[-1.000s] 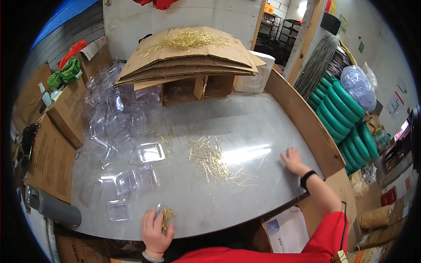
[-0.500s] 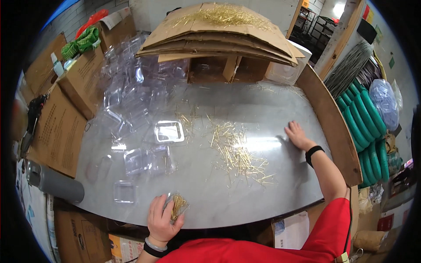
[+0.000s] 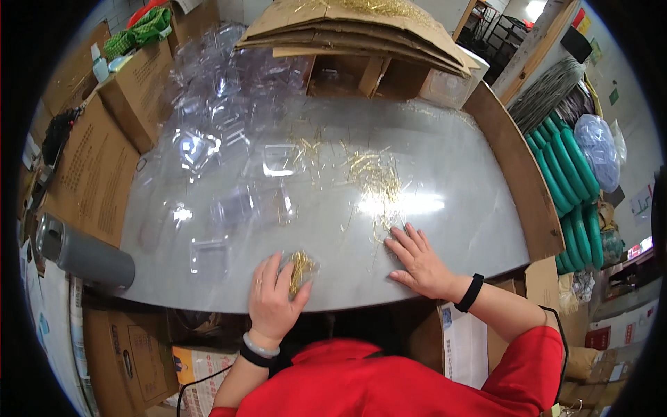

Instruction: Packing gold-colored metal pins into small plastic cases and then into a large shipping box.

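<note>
My left hand (image 3: 273, 300) is curled around a small clear plastic box (image 3: 314, 267) near the table's front edge. Inside the box is a bunch of thin gold wire hooks (image 3: 300, 272). To the right, my right hand (image 3: 422, 265) lies palm down on the table with its fingers stretched out, holding nothing. Its fingertips touch the near end of a loose pile of the same gold hooks (image 3: 375, 177), partly washed out by glare. A clear box (image 3: 209, 258) stands left of my left hand, and a clear tray or lid (image 3: 279, 161) lies farther back.
Many clear plastic boxes (image 3: 215, 118) are heaped at the back left. Cardboard cartons (image 3: 87, 181) and a grey bottle (image 3: 87, 254) flank the left side. Stacked cardboard sheets (image 3: 361, 35) rise at the back. A wooden board (image 3: 517, 167) edges the right, with green coils (image 3: 566, 170) beyond.
My right hand has moved from the table's right side, leftward and nearer, to the hook pile. The left hand still holds the box. The whole view has shifted.
</note>
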A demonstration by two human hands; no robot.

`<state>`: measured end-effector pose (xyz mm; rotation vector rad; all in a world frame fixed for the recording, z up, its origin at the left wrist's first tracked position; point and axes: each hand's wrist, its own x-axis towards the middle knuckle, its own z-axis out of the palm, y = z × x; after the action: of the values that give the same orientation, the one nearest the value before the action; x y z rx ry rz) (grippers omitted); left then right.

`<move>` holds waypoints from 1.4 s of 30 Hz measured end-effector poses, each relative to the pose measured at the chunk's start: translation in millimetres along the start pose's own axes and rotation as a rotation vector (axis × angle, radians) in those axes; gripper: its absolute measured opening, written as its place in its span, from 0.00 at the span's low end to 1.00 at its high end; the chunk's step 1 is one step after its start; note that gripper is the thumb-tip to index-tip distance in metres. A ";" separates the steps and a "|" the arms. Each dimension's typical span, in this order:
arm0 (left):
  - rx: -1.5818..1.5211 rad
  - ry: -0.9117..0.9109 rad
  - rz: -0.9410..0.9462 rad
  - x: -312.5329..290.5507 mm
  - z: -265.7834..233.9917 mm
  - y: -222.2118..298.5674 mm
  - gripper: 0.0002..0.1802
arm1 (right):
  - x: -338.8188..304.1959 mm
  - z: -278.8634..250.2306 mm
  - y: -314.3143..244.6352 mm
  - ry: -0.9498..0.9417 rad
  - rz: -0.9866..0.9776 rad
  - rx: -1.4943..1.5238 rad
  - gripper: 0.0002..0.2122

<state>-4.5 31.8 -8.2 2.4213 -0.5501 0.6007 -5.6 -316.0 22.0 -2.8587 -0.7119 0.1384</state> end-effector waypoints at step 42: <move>0.084 -0.404 0.323 9.6 23.6 47.5 0.55 | 45.3 41.5 -80.2 0.464 0.120 0.000 0.23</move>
<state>-13.8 -20.6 0.1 2.5663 -1.1176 0.2587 -7.8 -218.3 -3.9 -2.7706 -0.4440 -0.4915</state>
